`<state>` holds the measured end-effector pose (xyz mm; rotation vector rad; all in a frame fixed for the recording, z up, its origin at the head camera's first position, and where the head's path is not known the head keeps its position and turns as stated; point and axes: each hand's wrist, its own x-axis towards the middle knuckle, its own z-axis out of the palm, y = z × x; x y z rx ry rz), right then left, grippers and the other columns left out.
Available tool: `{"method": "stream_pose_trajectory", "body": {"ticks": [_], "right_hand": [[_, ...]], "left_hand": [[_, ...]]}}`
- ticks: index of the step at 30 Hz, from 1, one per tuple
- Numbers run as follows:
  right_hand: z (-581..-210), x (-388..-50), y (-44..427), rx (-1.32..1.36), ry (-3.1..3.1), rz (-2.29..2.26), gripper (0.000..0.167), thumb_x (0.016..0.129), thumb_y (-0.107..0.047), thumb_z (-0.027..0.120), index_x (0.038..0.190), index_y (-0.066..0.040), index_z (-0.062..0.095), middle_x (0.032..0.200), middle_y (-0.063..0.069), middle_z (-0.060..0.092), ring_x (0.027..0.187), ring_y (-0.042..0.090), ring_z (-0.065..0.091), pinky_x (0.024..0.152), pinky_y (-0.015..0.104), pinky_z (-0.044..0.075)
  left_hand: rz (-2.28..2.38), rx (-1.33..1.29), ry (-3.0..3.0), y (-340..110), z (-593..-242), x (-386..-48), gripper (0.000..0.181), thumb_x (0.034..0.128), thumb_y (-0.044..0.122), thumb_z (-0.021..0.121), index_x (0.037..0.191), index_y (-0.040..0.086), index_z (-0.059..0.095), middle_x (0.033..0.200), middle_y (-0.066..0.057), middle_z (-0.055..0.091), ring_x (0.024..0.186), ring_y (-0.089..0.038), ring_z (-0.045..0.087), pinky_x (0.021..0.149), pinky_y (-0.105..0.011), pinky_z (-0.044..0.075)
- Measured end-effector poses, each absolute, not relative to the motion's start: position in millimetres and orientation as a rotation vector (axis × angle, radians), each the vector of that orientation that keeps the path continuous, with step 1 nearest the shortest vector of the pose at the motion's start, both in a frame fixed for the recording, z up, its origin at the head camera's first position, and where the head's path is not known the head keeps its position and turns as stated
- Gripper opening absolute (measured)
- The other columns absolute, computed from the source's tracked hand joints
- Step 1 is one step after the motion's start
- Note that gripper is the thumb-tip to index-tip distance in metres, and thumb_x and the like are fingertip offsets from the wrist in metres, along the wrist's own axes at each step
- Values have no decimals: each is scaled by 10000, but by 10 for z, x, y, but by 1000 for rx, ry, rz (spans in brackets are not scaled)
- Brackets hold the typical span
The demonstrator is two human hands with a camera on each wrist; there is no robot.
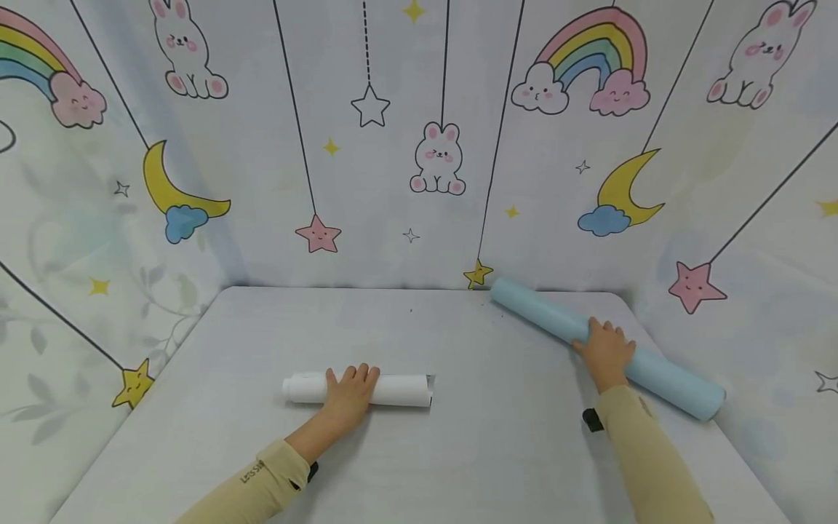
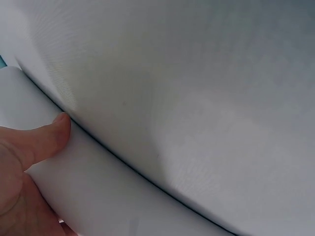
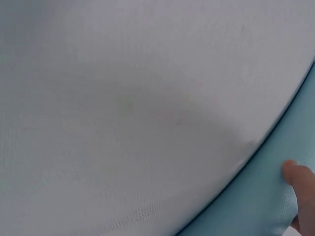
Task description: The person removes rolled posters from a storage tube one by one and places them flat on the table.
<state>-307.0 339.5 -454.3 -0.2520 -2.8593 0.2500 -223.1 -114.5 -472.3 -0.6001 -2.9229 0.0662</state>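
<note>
A white paper roll (image 1: 402,391) lies crosswise on the table, left of the middle, its right end showing loose layered edges. My left hand (image 1: 351,397) lies over its middle and grips it from above. In the left wrist view the thumb (image 2: 47,140) presses along the white surface, while the other fingers are mostly hidden. On the right a longer light blue roll (image 1: 674,380) lies slanted, its far end towards the back edge. My right hand (image 1: 605,353) holds it around the middle, with the thumb (image 3: 298,179) against its side in the right wrist view.
A white-covered table (image 1: 497,437) extends beneath both rolls. Behind it and at both sides hangs a curtain (image 1: 393,182) printed with rabbits, stars, moons and rainbows. The blue roll's near end lies by the table's right edge.
</note>
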Motion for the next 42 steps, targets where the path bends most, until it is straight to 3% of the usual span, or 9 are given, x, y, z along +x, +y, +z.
{"method": "stream_pose_trajectory", "body": {"ticks": [10,19,30,42], "right_hand": [[-4512,-3107,3370,-424,-2925,185,664,859,-295,631,1333,56,325,1287,383,316,1199,557,253,913,695,218],[-4561,-3084,3469,-318,-2836,156,640,832,-280,663,1295,56,375,1213,387,383,1137,559,319,866,707,256],[-4603,-3040,3535,-166,-2909,180,652,897,-325,544,1375,28,276,1344,374,253,1219,549,205,914,702,178],[-4518,-2962,3380,1,-2902,207,670,902,-391,518,1399,-7,286,1383,338,253,1259,508,203,960,665,164]], "left_hand": [[106,-593,-2929,-1135,-4722,-2212,463,786,270,716,1082,89,410,1032,-91,475,995,-300,483,831,-636,353],[152,-583,-2922,-1096,-4699,-2191,457,790,275,712,1067,85,403,1011,-86,468,983,-295,480,835,-629,357],[149,-590,-2957,-1057,-4669,-2201,466,800,281,702,1108,85,412,1056,-85,473,1006,-291,472,824,-612,366],[112,-611,-2984,-931,-4624,-2222,489,787,288,715,1119,82,420,1039,-76,470,1010,-287,477,830,-621,358]]}}
